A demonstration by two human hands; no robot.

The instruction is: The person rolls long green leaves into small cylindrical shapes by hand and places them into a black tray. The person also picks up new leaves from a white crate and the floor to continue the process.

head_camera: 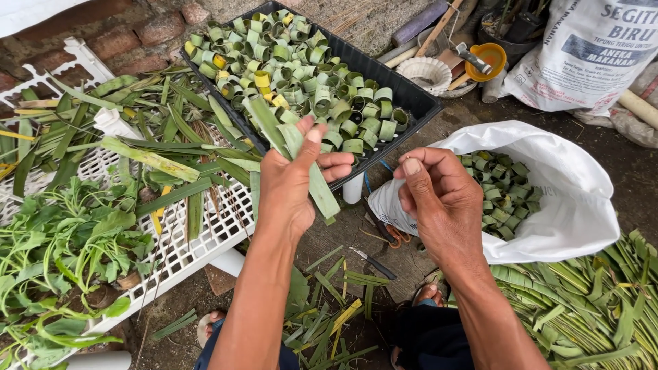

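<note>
Nearest the camera, the person's forearms reach forward over their sandalled feet and a litter of cut green leaf scraps (pixel 329 322) on the bare, dark earthen ground (pixel 637 178). A small dark-handled knife (pixel 371 263) lies among the scraps, apart from both hands.

The left hand (pixel 291 185) holds a long flat green palm-leaf strip (pixel 301 154), pinched between thumb and fingers, with the strip running diagonally from above the fingertips down past the heel of the palm. The right hand (pixel 442 202) is empty, its fingers loosely curled inward with the thumb laid across them, just beside the left hand but not touching the strip. Judging by the finished pieces around, the step in hand looks like taking up a fresh strip before rolling it; the next move would call for the right hand to catch one end of the strip and curl it tightly into a ring.

To the right, an open white plastic bag (pixel 576 205) sits on the ground with small green leaf rings (pixel 504 199) inside it, and a heap of long green palm fronds (pixel 589 308) lies beside it. To the left, a white plastic lattice crate (pixel 205 240) carries loose leaf blades and leafy green sprigs (pixel 68 240).

Further off, a black rectangular plastic tray (pixel 411 92) is packed with many rolled green leaf rings (pixel 308 75). Behind it stand a weathered red brick wall (pixel 137 34), a small white basket, an orange funnel and a large white printed sack (pixel 589 55), an outdoor work corner.
</note>
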